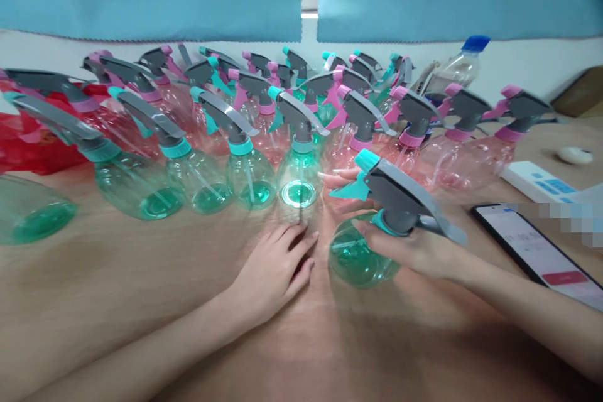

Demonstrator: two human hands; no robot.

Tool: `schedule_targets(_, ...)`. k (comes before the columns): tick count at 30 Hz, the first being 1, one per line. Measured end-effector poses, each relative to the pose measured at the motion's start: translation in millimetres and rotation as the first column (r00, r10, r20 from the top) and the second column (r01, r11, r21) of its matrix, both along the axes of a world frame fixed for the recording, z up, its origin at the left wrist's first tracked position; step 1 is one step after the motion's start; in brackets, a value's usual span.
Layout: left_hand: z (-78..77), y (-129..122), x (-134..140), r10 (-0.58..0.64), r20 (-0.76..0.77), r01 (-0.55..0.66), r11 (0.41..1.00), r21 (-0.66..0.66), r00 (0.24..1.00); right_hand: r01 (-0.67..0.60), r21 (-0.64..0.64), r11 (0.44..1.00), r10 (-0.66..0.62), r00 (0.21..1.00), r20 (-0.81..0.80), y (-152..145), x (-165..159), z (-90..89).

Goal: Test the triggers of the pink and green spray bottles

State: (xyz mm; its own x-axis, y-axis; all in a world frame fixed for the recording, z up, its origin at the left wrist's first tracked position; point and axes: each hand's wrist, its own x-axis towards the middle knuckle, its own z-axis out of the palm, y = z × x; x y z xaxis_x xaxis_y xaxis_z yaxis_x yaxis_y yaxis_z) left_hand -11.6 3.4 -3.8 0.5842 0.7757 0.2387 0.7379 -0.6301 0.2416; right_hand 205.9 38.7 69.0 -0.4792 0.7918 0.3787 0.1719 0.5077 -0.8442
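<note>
My right hand [400, 245] grips a green spray bottle [351, 254] around its neck and upper body. The bottle has a grey head with a turquoise nozzle and trigger, and it leans slightly, its nozzle facing left. My left hand [277, 264] lies on the wooden table with its fingers stretched forward, holding nothing. Just beyond its fingertips stands another green spray bottle [301, 179]. A row of similar green bottles with turquoise collars, such as this spray bottle [252, 182], extends to the left.
Behind stand many pink spray bottles [452, 157] with grey heads. A phone [532, 245], a white box [537, 179] and a white mouse-like object [575, 155] lie at right. A blue-capped bottle [456, 69] stands at the back; a red plastic bag [47, 144] lies left.
</note>
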Motion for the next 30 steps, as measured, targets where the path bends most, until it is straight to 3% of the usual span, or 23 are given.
schedule_targets(7,1.5,0.5,0.8,0.002,0.004,-0.002,1.0,0.0,1.0,0.008,-0.03,1.0,-0.01,0.999,-0.048,-0.8,-2.1,0.3)
schedule_targets(13,0.8,1.2,-0.5,-0.005,0.002,0.005,1.0,0.009,1.0,0.008,-0.156,0.988,-0.019,0.997,-0.073,-3.1,-2.3,-1.1)
schedule_targets(22,2.1,0.1,1.1,0.001,0.0,-0.001,1.0,-0.003,1.0,-0.039,-0.067,0.997,0.035,0.998,-0.059,-0.6,0.0,-3.4)
schedule_targets(30,1.5,0.4,-0.1,-0.002,0.002,0.002,1.0,-0.003,1.0,0.022,0.009,1.0,-0.022,1.0,0.013,0.4,0.0,-2.0)
